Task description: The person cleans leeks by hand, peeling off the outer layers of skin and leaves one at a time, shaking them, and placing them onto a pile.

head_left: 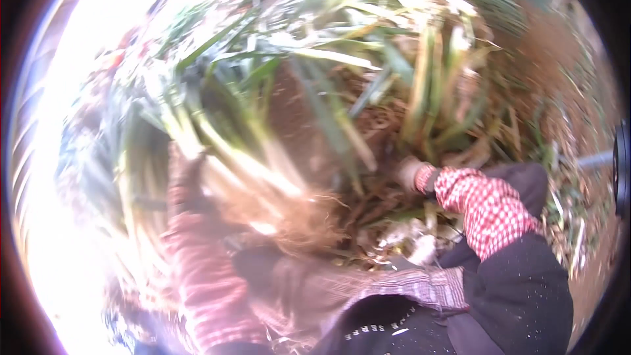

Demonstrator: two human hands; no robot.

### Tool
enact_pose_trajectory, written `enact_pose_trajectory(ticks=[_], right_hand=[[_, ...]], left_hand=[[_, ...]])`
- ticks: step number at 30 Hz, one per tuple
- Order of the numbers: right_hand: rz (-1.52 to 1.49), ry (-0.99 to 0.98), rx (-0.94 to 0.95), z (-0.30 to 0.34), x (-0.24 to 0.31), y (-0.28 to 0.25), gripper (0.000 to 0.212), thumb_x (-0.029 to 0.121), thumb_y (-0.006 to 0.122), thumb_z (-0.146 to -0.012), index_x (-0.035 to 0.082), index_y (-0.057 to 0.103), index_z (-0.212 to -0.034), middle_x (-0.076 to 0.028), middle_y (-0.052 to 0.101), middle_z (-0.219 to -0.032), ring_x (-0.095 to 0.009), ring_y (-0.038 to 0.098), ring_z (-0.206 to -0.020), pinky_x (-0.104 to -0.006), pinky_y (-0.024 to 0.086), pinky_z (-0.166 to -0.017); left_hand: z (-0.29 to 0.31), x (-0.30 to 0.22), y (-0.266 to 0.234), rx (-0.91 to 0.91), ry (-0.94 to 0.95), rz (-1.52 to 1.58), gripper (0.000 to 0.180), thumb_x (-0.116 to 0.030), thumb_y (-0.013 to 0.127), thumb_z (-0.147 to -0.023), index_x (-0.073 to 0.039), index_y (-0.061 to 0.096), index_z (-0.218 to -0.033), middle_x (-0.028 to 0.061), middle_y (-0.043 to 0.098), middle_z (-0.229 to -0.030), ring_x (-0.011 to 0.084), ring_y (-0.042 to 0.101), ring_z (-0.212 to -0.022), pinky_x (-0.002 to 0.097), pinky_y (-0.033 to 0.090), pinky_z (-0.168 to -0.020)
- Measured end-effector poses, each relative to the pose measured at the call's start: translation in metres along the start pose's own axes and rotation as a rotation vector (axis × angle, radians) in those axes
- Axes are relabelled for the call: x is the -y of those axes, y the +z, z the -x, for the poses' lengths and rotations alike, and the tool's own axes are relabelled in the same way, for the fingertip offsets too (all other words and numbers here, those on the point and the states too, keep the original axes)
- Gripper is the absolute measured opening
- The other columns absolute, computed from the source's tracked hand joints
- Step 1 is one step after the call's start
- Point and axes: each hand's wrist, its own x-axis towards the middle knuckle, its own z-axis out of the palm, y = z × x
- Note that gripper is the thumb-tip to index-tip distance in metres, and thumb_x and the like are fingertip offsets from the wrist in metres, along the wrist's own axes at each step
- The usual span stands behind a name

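A bunch of leeks (253, 167) lies tilted in front of me, its brown, stringy roots (309, 220) toward my lap and its green leaves pointing up and left. My left hand (187, 167), dark and smeared by motion, is closed against the pale stalks; its fingers are hard to make out. To the right, my right hand (409, 172) is low beside another clump of leeks (427, 92) with yellowing stalks. Its fingers are hidden in shadow, so its grip does not show. Both sleeves are red-and-white checked.
A heap of long green leaves (315, 33) spreads across the far side. More leeks (141, 177) stand at the left, washed out by glare. Peeled leaf scraps (407, 236) lie close to my lap, and brown soil (545, 46) shows at the right.
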Motion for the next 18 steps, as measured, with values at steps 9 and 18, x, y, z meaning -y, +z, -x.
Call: enact_pose_trajectory(ticks=[9,18], right_hand=[[-0.236,0.314,0.390,0.007,0.044,0.022,0.050,0.039,0.076,-0.060,0.012,0.069,-0.102,-0.020,0.061,-0.117,-0.034,0.059,-0.109,-0.0424,0.046,-0.092],[0.085,0.496,-0.006,0.117,-0.048,-0.129,0.038,0.046,0.054,-0.080,0.012,0.070,-0.087,-0.015,0.069,-0.082,-0.031,0.067,-0.078,-0.0428,0.051,-0.069]], left_hand=[[0.041,-0.066,0.021,0.002,-0.432,0.154,0.080,-0.030,0.072,-0.076,-0.013,0.029,-0.142,0.0220,0.056,-0.121,0.0353,0.059,-0.108,0.0407,0.048,-0.092],[0.081,-0.178,-0.010,-0.100,0.052,-0.039,0.083,-0.040,0.071,-0.077,-0.003,0.033,-0.140,0.0211,0.046,-0.134,0.0351,0.039,-0.126,0.0404,0.033,-0.105]])
